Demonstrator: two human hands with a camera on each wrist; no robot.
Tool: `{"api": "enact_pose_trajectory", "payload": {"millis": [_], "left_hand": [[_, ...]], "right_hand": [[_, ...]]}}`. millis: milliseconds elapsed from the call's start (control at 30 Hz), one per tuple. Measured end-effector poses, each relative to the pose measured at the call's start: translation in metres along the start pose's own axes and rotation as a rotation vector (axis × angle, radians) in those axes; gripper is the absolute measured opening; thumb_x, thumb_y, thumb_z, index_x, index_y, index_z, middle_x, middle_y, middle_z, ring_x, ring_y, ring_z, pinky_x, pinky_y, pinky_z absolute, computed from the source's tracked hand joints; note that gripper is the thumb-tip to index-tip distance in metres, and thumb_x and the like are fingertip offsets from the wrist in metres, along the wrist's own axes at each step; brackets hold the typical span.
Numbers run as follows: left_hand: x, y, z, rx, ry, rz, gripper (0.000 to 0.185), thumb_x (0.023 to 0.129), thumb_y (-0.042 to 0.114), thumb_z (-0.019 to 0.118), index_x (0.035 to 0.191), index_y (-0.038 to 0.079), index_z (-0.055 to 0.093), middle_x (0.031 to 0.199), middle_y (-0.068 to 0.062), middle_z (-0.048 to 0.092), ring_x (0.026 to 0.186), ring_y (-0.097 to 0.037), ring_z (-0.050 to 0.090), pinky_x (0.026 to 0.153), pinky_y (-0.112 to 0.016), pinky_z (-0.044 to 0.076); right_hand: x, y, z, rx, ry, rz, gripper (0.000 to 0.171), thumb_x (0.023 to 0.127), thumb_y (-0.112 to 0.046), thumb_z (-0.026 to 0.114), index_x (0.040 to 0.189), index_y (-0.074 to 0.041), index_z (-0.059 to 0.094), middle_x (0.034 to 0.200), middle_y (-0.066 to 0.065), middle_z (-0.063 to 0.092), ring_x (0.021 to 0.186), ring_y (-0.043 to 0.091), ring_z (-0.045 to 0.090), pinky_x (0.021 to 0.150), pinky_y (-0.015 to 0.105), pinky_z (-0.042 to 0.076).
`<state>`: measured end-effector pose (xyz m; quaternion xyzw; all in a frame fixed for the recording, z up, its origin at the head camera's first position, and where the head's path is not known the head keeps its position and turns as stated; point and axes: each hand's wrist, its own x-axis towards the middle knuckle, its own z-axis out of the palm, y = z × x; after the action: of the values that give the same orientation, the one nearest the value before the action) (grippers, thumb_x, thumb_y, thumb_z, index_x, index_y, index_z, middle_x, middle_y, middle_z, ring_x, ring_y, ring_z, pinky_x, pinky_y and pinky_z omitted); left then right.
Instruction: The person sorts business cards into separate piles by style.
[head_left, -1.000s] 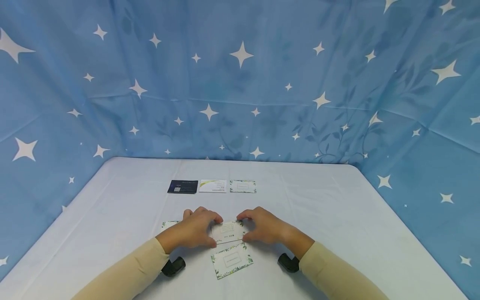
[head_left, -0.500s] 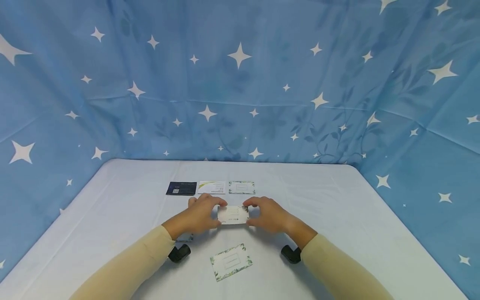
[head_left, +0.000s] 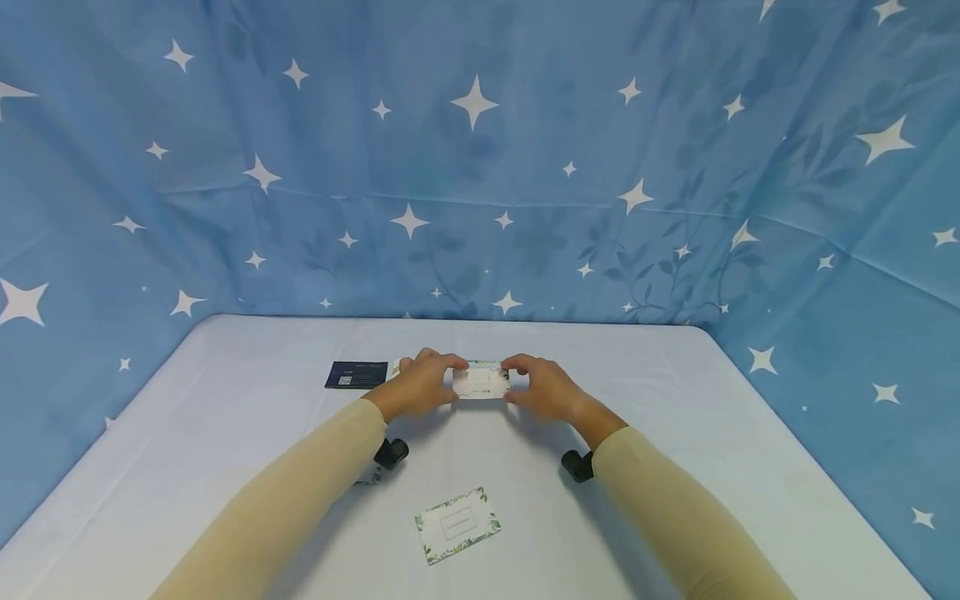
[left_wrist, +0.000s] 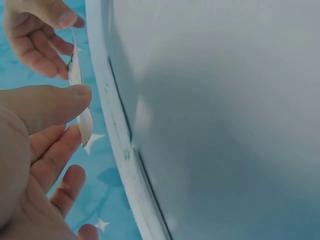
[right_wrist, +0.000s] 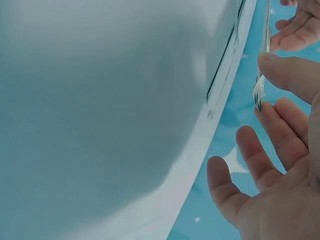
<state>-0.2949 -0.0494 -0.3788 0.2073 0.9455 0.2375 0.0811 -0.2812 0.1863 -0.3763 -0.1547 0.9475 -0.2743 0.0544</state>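
Note:
Both hands hold a white business card with printed text and leafy corners, one at each short end. The left hand pinches its left end between thumb and fingers; the right hand pinches the right end the same way. Seen edge-on, the card is slightly bowed in the left wrist view and raised off the table. In the head view it overlaps the leaf-bordered card at the right of the back row, whose far edge shows behind it. In the right wrist view, the right hand's other fingers are spread.
A dark navy card lies left of the left hand, which mostly hides a white card. Nearer the front lies a leaf-bordered card, tilted. Another card is partly hidden by the left forearm. A starry blue curtain hangs behind the white table.
Both hands have lifted the card from the middle of the table and carried it away from the body, to the right end of the back row. The tilted front card stays put.

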Motion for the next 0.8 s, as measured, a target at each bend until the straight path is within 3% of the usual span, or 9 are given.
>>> {"api": "enact_pose_trajectory", "payload": {"millis": [433, 800], "left_hand": [[0.032, -0.006, 0.006, 0.015, -0.017, -0.083, 0.05, 0.092, 0.015, 0.072, 0.14, 0.021, 0.059, 0.133, -0.007, 0.057, 0.121, -0.025, 0.041, 0.097, -0.048, 0.027], [0.041, -0.01, 0.012, 0.007, -0.021, -0.123, 0.053, 0.092, 0.013, 0.071, 0.142, 0.021, 0.057, 0.135, -0.009, 0.055, 0.12, -0.028, 0.04, 0.096, -0.048, 0.028]], "right_hand": [[0.03, 0.009, 0.008, 0.045, -0.001, 0.077, 0.051, 0.093, -0.016, 0.072, 0.14, -0.009, 0.055, 0.14, 0.011, 0.056, 0.126, 0.031, 0.053, 0.102, 0.047, 0.043], [0.04, 0.009, 0.015, 0.012, -0.021, 0.136, 0.051, 0.093, -0.014, 0.07, 0.142, -0.008, 0.054, 0.144, 0.011, 0.053, 0.125, 0.031, 0.053, 0.105, 0.048, 0.039]]}}
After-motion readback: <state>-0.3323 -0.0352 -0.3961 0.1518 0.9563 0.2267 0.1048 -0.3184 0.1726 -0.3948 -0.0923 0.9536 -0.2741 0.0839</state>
